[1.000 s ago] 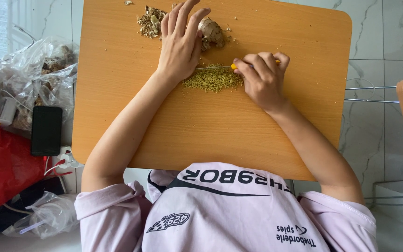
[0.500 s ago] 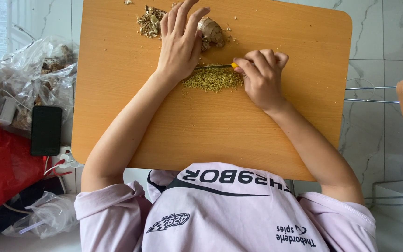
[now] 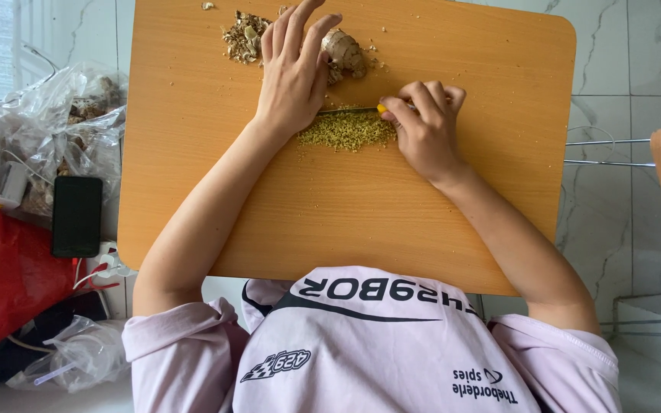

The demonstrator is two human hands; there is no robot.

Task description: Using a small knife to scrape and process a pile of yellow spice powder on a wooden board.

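A pale pink shirt [image 3: 369,344] fills the bottom of the view, with both bare forearms reaching away from it over an orange-brown wooden tabletop [image 3: 330,214]. Off the tabletop's left edge, on the floor, lie a red bag [image 3: 5,279], a black phone [image 3: 76,216] and, farther up, a clear plastic bag [image 3: 59,126] holding brownish pieces.

On the tabletop, the right hand [image 3: 424,130] is curled shut around a yellow knife handle [image 3: 382,108], of which only the tip shows. The knife's blade [image 3: 346,111] runs left from that fist, lying along the far edge of a small heap of finely minced yellow-green bits [image 3: 346,131]. The left hand [image 3: 294,73] is open and flat, fingers spread and pointing away, with its heel pressing on the blade's left end. The two hands are near each other but apart, with the mince between them.

Just beyond the left hand's fingers sits a knobbly ginger piece [image 3: 343,50], and to its left a small pile of peelings [image 3: 242,37]. Pale marbled floor tiles [image 3: 636,53] show to the right.
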